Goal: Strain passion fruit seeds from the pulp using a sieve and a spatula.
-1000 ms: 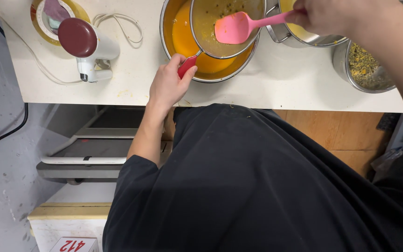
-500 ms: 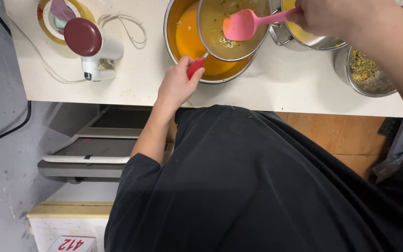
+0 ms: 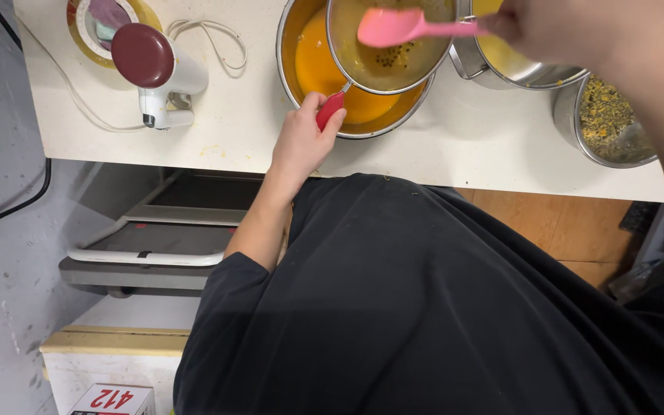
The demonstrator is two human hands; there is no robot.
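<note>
My left hand (image 3: 300,142) grips the red handle (image 3: 330,110) of a round metal strainer (image 3: 384,65) held over a steel bowl (image 3: 295,73) of orange liquid. Dark seeds and yellow pulp lie in the strainer's mesh. My right hand (image 3: 559,27) holds a pink spatula (image 3: 393,27) by its handle, with the blade just above the strainer's contents. Both hands work at the front of a white counter (image 3: 463,146).
A white and dark red hand mixer (image 3: 155,69) lies on the counter at the left with its cord (image 3: 209,38). Two more steel bowls sit right: one of yellow liquid (image 3: 516,65), one of seed pulp (image 3: 605,123). A yellow-rimmed dish (image 3: 90,23) is top left.
The spatula blade has stayed over the strainer, shifting slightly across it. My left hand keeps its hold on the red handle. The view has shifted a little.
</note>
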